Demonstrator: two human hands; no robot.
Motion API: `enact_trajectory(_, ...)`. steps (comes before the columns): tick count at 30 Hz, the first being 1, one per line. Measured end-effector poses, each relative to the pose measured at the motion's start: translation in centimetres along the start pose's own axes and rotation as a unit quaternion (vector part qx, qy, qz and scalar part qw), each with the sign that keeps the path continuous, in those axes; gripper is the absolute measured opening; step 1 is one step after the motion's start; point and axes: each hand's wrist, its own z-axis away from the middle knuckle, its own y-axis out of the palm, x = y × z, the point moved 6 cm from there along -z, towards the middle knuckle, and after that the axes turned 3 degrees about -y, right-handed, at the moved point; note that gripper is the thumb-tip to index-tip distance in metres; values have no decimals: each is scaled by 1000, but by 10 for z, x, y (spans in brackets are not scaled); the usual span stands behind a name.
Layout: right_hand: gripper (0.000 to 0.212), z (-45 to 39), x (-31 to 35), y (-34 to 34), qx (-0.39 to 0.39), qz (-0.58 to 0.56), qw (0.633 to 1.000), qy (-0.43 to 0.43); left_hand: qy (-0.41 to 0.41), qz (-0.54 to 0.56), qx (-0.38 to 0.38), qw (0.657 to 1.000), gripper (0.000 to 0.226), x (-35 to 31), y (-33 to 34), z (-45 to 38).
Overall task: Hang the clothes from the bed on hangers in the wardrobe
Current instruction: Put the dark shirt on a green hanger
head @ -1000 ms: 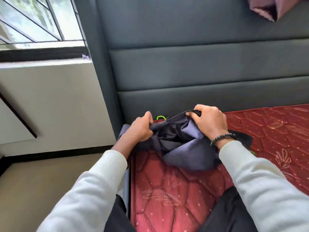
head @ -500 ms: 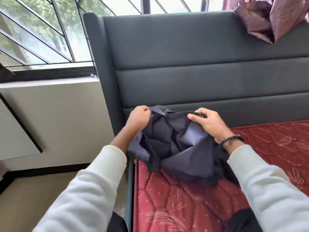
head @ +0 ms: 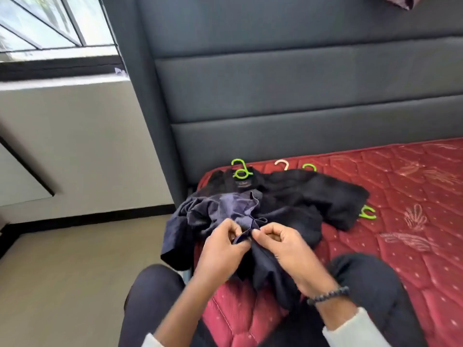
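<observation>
Here, head view: the person kneels at the corner of the bed (head: 413, 221), its red quilted mattress bare on the right. The left hand (head: 220, 246) and the right hand (head: 283, 249) meet over a crumpled navy garment (head: 225, 211), each pinching a fold of its cloth between thumb and curled fingers (apparently hunting for a collar or seam). The garment lies partly on the mattress corner, one part drooping over the edge toward the floor. Behind it a black garment (head: 313, 194) is spread flat, with a green hanger (head: 240, 169) showing at its collar; a pale hanger hook (head: 281, 164) and another green hook (head: 309, 167) peep out beyond, and a green hanger end (head: 367, 212) beside the black cloth. No wardrobe is in view. Judged progress: early; the navy piece is not yet on a hanger, and carrying everything to the wardrobe remains.
</observation>
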Motion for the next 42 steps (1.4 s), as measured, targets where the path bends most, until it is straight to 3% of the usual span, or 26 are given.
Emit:
enact_trajectory(2,22,16,-17,7,-23,46,999,-12,-23,3,-28,999,24,17,4,19)
enact_trajectory(4,19,30,-24,8,-36,56,998,-12,-41,56,8,998,21,24,9,38)
enact_trajectory(7,18,44,-25,10,-18,-32,999,-4,-58,211,89,972,26,22,11,62)
enact_trajectory(9,20,53,-21,13,4,-104,995,3,-60,277,102,953,28,21,7,70)
enact_trajectory(12,21,60,-17,16,22,-176,984,21,-74,325,76,940,21,23,5,68)
enact_trajectory(16,28,59,-15,13,-29,-180,983,-9,-82,325,49,941,17,20,14,60)
enact_trajectory(24,7,61,-8,-15,-186,-17,979,-88,-58,352,-36,934,21,15,22,48)
enact_trajectory(29,16,70,7,-7,-214,189,936,-206,-12,308,-62,949,24,12,21,46)
enact_trajectory(35,18,70,6,-3,-197,206,936,-206,7,314,-21,949,20,16,22,44)
enact_trajectory(42,12,71,7,-4,-220,243,921,-212,15,295,-26,955,22,17,20,44)
